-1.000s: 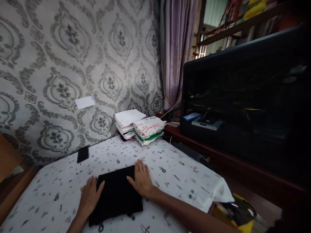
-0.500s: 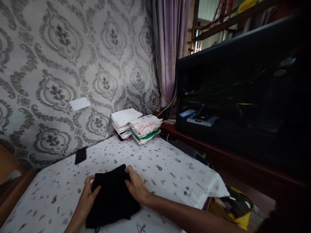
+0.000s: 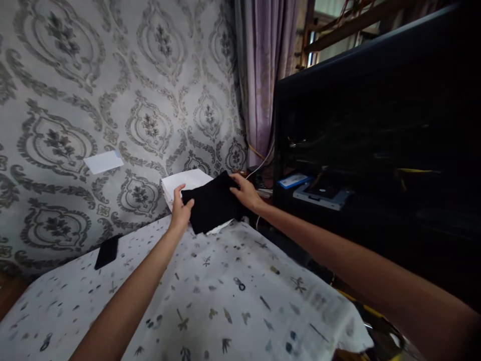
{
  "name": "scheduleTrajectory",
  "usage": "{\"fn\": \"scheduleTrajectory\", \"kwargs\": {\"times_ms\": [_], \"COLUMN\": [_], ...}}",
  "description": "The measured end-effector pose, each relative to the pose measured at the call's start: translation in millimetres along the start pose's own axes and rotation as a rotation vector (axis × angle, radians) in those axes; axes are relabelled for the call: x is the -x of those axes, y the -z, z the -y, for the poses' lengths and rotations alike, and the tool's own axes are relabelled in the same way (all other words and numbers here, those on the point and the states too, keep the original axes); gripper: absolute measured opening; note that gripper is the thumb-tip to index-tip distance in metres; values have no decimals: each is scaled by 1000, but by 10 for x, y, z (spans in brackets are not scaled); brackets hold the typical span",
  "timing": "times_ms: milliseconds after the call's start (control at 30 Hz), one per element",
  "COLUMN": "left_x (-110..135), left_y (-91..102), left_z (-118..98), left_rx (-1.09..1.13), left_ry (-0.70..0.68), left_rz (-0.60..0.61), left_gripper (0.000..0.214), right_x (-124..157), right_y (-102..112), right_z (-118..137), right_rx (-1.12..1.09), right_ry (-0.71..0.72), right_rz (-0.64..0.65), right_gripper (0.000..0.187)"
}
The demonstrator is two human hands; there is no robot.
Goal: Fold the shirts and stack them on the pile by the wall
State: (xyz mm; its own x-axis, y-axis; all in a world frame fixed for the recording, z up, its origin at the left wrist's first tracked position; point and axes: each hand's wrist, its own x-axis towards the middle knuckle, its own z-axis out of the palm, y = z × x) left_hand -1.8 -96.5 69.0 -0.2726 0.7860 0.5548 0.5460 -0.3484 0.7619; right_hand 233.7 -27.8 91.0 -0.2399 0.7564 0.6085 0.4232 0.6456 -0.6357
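Observation:
A folded black cloth is stretched between my two hands at the far end of the table. My left hand pinches its left corner, thumb on top. The right corner is gripped by my right hand. Beneath the cloth lies the right-hand stack of folded cloths, of which only a pale lower edge shows; I cannot tell how firmly the cloth rests on it. A second stack with a white cloth on top stands just behind and to the left.
The table has a patterned white cover. A black phone lies near the wall edge. A dark cabinet holding a grey device stands at the right. A white paper is on the wallpaper; a purple curtain hangs in the corner.
Both hands have carried the black cloth forward from the near part of the table to above the right-hand stack, covering most of it. The view has shifted slightly.

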Motion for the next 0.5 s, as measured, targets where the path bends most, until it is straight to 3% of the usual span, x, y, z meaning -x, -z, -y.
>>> {"fn": "scheduleTrajectory", "kwargs": {"times_ms": [100,200,367,500], "left_x": [-374,-541,-518,-535], "left_y": [-311,-528,-711,-729], "left_z": [42,199,558,671], "left_rx": [38,-77,-161,-150], "left_ry": [2,56,119,121], "left_rz": [-22,10,61,65], "left_gripper": [63,51,29,28], "right_x": [-415,-595,-525,-472], "right_y": [24,-158,-520,-546], "right_z": [-212,-428,-753,-688], "right_rx": [162,344,462,540], "right_ry": [-12,-152,-315,-304], "right_rz": [6,63,148,119], "right_gripper": [50,51,51,54]}}
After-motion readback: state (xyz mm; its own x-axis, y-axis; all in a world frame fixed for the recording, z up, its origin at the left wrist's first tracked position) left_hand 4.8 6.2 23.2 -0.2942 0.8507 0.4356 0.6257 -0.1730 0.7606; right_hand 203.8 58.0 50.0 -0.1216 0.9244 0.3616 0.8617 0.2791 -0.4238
